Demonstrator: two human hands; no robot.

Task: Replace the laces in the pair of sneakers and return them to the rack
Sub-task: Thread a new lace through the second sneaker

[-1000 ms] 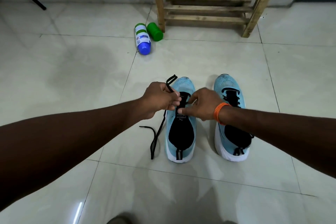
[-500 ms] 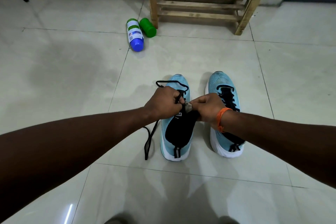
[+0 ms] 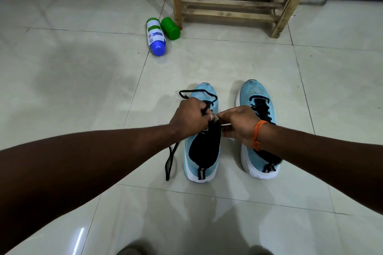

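Tiled floor [image 3: 83, 89], both sneakers on it side by side, toes toward the wall. Left sneaker [image 3: 204, 151] is mid-lacing. Left hand [image 3: 190, 118] grips the black lace [image 3: 171, 161] in a closed fist. Right hand [image 3: 238, 124] pinches that sneaker's upper eyelet edge. Loose lace tail lies on the floor just beside it, with a loop over the toe. Right sneaker [image 3: 259, 93] looks fully laced. My read: about half done. Remaining: finish threading, tie off, shelve both. Farther out, a blue-capped bottle [image 3: 155, 35] and a green bottle [image 3: 170, 28] lie by the wooden rack [image 3: 230, 3]; neither sneaker on it yet.

Above the left hand [image 3: 189, 117], the black lace [image 3: 192, 90] loop has spread across the sneaker [image 3: 204, 151] toe.
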